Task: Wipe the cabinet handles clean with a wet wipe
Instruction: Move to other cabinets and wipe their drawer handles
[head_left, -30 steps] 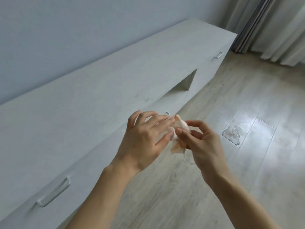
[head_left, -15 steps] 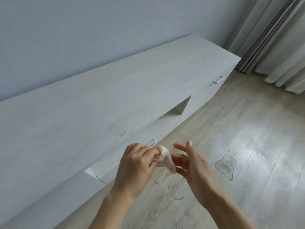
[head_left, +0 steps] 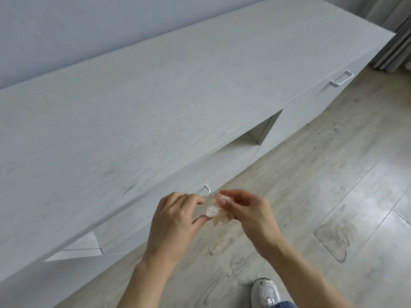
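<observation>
Right now the wet wipe [head_left: 216,214] is caught between both grips, held out over the floor [head_left: 333,185]. It sits just at 5 o'clock of the near cabinet handle [head_left: 206,191], and I cannot tell whether it touches it. The left grip [head_left: 175,221] lies at 9 o'clock of the wipe. Its thumb [head_left: 200,219] is pressed to the wipe's lower edge and its forefinger is curled over the top, so it grasps the wipe in a pinch. The right grip [head_left: 249,215] lies at 3 o'clock, its fingertips [head_left: 222,199] curled in and pinching the wipe's upper part.

The wipe looks small, crumpled and pale, half see-through, with a loose ragged tail hanging at 6 o'clock below the fingers. I cannot tell how damp it is. Both grips are bare, backs turned up toward me, and the forearms run in from 6 o'clock and converge.

Further out, the long white cabinet [head_left: 155,107] runs from 8 o'clock to 2 o'clock across my view. An open niche [head_left: 255,135] lies at 1 o'clock of the grips. A second handle [head_left: 341,78] sits well off toward 2 o'clock, near the grey curtain [head_left: 398,41]. The floor is pale wood-grain, and a white shoe [head_left: 265,292] shows at 5 o'clock by the bottom edge.
</observation>
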